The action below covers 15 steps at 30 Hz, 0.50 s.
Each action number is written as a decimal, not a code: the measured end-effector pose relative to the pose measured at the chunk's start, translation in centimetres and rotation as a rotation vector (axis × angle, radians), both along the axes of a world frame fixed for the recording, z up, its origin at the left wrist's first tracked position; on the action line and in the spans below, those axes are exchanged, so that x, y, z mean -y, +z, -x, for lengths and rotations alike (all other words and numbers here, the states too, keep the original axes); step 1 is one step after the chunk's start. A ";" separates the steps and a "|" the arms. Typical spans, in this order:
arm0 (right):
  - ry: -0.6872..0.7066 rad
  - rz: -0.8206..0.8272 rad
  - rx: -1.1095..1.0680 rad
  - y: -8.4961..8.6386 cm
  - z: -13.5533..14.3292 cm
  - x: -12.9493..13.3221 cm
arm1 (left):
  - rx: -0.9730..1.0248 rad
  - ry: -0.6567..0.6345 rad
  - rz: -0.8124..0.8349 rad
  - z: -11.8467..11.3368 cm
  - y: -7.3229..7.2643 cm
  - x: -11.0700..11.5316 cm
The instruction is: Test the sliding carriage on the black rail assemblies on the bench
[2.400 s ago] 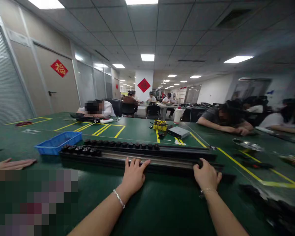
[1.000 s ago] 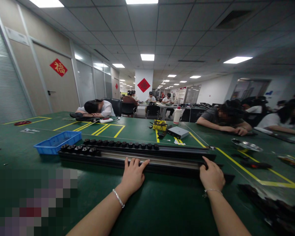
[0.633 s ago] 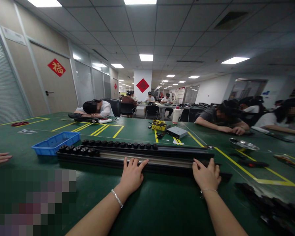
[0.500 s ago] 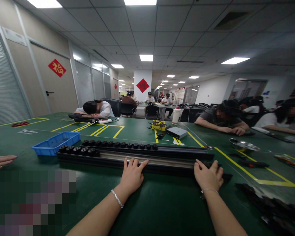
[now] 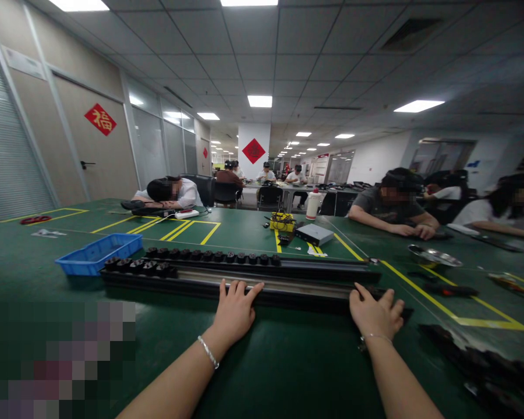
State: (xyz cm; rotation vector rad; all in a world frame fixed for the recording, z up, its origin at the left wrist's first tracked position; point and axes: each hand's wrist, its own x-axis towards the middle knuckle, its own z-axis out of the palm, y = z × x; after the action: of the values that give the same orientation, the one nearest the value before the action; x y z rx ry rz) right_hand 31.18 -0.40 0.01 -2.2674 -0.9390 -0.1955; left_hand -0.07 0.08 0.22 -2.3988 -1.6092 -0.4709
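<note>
A long black rail (image 5: 288, 295) with a pale metallic channel lies across the table in front of me. Several black knob-like parts (image 5: 137, 266) sit in a row at its left end. My left hand (image 5: 236, 311) rests on the rail's near edge, open, its fingers spread. Over the right end of the same rail is my right hand (image 5: 376, 311), fingers apart and slightly bent; a small dark part shows behind its fingers, and I cannot make out its kind. Just behind lies a second black rail (image 5: 327, 269) bearing another row of black knobs (image 5: 218, 256).
A blue tray (image 5: 100, 255) stands at the rails' left end. Farther back are a grey box (image 5: 315, 234), a yellow holder (image 5: 282, 221) and a white bottle (image 5: 313, 205). At right are a metal bowl (image 5: 435, 256) and dark parts (image 5: 484, 361). Other people sit around the table.
My right hand has slid a little to the right along the rail, while my left stays put. Another person's hand at the far left has drawn back almost out of view.
</note>
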 end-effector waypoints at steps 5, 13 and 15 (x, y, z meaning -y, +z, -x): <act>0.004 -0.002 -0.029 -0.1 -0.5 0.0 | -0.010 0.016 0.029 -0.1 0.3 0.1; -0.025 -0.024 -0.041 -0.4 -1.3 -0.1 | -0.015 0.022 0.017 -0.2 0.4 0.2; -0.035 -0.026 -0.044 -0.4 -1.4 0.0 | -0.012 0.020 0.009 -0.2 0.3 0.2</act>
State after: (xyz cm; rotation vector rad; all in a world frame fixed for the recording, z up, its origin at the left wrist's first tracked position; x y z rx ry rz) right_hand 32.63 -0.39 -0.43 -2.2566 -0.8696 -0.1714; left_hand 0.13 -0.10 0.55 -2.3851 -1.6316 -0.4458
